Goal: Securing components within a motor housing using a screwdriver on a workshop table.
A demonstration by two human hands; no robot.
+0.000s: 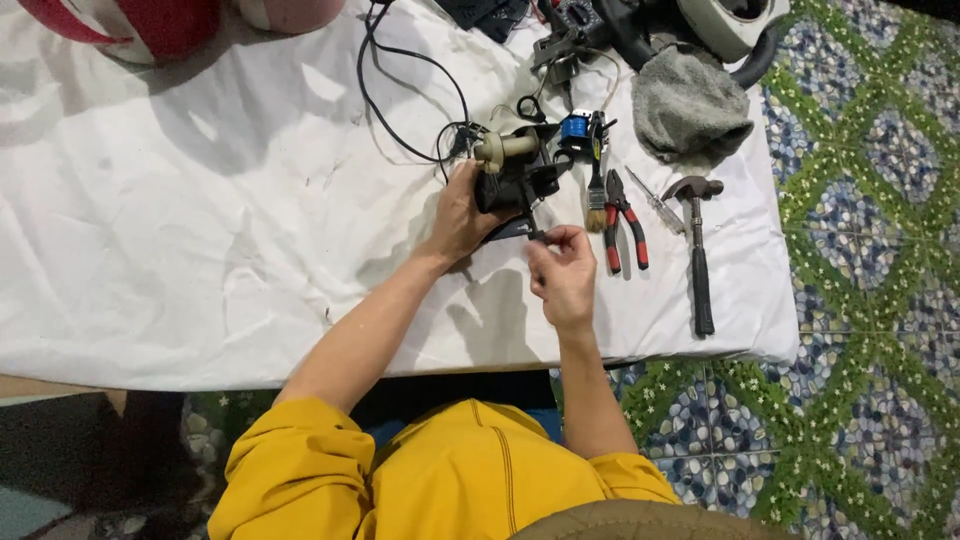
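My left hand (462, 215) grips a black motor-like part (518, 178) with a cream cylinder on top, held against the white cloth (200, 220). My right hand (563, 272) pinches the end of a thin black tool or wire (530, 222) that runs up into the black part. A black cable (400, 90) leads from the part toward the far edge. Both sleeves are yellow.
To the right of my hands lie a paintbrush (596, 195), red-handled pliers (624, 220), a small screwdriver (655, 200) and a hammer (698, 250). A grey rag (688, 105) and a blue-topped component (574, 128) sit farther back. Patterned tile floor (870, 300) lies to the right.
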